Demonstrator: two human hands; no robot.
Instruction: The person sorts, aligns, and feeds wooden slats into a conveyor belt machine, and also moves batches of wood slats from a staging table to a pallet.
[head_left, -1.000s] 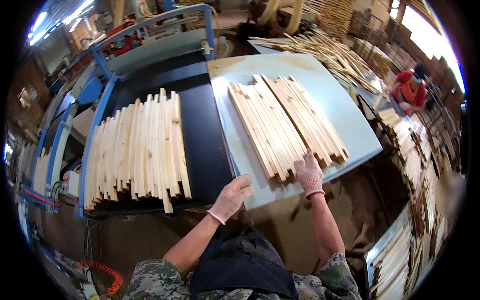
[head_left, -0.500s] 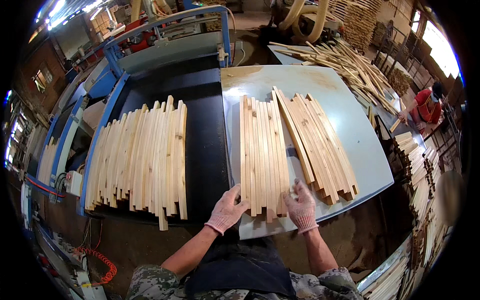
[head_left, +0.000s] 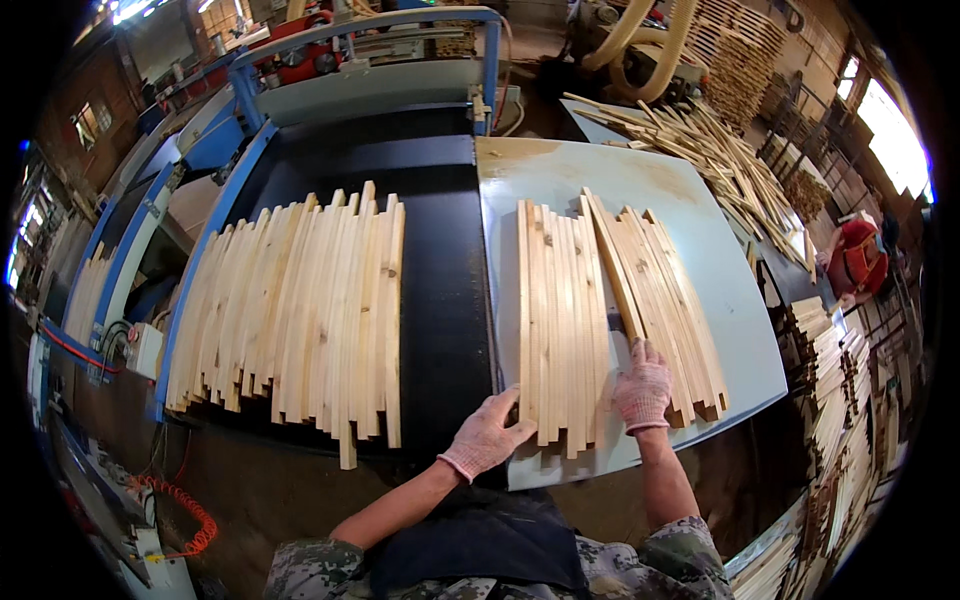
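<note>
Two groups of pale wooden strips lie side by side on a light grey tabletop. At the lower left edge of the nearer-left group (head_left: 562, 330), my gloved left hand (head_left: 488, 437) rests with thumb and fingers apart. My gloved right hand (head_left: 643, 390) has its fingers closed around the near end of a slanting wooden strip (head_left: 615, 265). That strip leans along the left side of the right-hand group (head_left: 672, 315). The palm and fingers hide its lower end.
A wide row of wooden strips (head_left: 290, 315) lies on the black belt (head_left: 440, 280) of a blue-framed machine to the left. Loose sticks (head_left: 720, 160) are heaped beyond the grey table (head_left: 710, 250). A person in red (head_left: 858, 258) is at the right, beside stacked strips (head_left: 825, 370).
My right hand has left the lower right of the middle group and closed on the slanting strip. My left hand stays by the middle group's left edge. The view has shifted slightly.
</note>
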